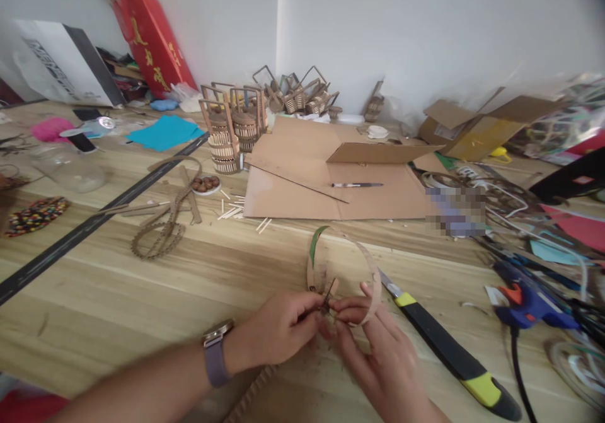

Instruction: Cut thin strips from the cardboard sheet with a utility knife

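A thin tan strip (375, 272), partly green on its far left side, bends into a loop above my hands. My left hand (283, 325) is closed, with thumb and forefinger pinching the strip near a small dark piece (328, 294). From the other side, my right hand (373, 341) pinches the same strip, its fingertips almost meeting the left ones and the loop passing in front of its fingers. Below my left wrist a notched strip (253, 394) runs down to the bottom edge. Exactly what sits between the fingertips is partly hidden.
A utility knife (449, 341) lies right of my right hand, blade out, with a blue glue gun (532, 303) beyond it. Flattened cardboard (288, 190) holds a pen (357, 185). Small wooden buckets (224, 149) stand behind. Notched strips (158, 240) and short sticks (231, 212) lie left.
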`<action>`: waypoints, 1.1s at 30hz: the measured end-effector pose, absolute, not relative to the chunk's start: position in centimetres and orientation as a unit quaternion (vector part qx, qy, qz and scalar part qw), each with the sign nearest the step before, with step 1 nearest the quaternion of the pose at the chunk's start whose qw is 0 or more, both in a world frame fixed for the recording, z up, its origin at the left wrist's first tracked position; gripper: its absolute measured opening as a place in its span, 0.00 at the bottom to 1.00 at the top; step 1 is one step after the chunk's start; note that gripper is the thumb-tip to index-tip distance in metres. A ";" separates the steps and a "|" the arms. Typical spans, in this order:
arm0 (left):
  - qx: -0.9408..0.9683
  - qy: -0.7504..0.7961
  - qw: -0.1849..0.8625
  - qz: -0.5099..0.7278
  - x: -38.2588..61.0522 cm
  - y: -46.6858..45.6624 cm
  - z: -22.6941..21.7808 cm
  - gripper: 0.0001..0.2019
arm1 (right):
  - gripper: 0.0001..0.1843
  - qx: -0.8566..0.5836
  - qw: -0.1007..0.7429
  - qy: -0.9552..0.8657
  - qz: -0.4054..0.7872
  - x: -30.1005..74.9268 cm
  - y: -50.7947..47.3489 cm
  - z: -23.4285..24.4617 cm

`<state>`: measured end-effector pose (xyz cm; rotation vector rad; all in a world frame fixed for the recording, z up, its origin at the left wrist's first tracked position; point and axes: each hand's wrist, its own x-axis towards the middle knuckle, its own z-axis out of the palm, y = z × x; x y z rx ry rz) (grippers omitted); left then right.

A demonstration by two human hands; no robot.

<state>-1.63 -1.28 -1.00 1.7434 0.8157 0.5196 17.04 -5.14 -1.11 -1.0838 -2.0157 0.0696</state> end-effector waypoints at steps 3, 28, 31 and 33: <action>0.731 0.345 0.549 0.211 -1.7 -1.2 -1.2 0.12 | 0.06 -0.439 0.414 -0.796 0.035 17.2 -5.2 -1.2; 0.731 0.361 0.539 0.210 -1.7 -1.3 -1.2 0.15 | 0.05 -0.449 0.425 -0.786 0.011 16.9 -5.4 -1.2; 0.729 0.352 0.549 0.209 -1.7 -1.4 -1.2 0.15 | 0.07 -0.459 0.423 -0.781 0.022 17.2 -5.5 -1.3; 0.724 0.358 0.553 0.205 -1.6 -1.4 -1.3 0.14 | 0.07 -0.462 0.423 -0.779 0.030 17.2 -5.5 -1.2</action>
